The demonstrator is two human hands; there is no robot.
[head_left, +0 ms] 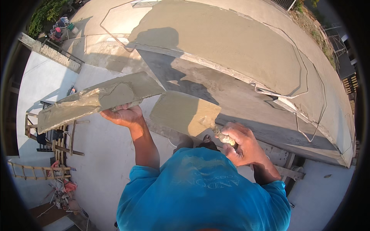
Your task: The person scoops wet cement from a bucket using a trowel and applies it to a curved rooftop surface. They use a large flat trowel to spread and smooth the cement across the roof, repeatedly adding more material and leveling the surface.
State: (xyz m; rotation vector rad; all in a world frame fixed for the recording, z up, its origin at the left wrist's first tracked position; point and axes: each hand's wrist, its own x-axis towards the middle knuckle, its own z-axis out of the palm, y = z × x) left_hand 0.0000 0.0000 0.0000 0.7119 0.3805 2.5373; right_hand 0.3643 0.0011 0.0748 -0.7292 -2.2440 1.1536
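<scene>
My left hand [125, 114] is closed under a long rectangular plastering board [144, 81], gripping it from below; its fingers are partly hidden. Wet grey mortar [111, 96] lies smeared in a heap along the board, which slants down to the left. In my right hand [243, 144] is the knobbly, mortar-caked handle of a trowel [179, 111]. The trowel's wide blade points left, coated with mortar, its far corner close to or touching the board's right end. Ahead of both hands, smooth wet plaster [223, 32] covers the top of a concrete ledge.
Bent metal rods [304, 90] clasp the ledge's edge at the right, and another rod [106, 29] at the far left. The ledge's shaded face [192, 77] drops below. A bamboo ladder [38, 173] and wooden frames stand lower left, beside piled rags [67, 196].
</scene>
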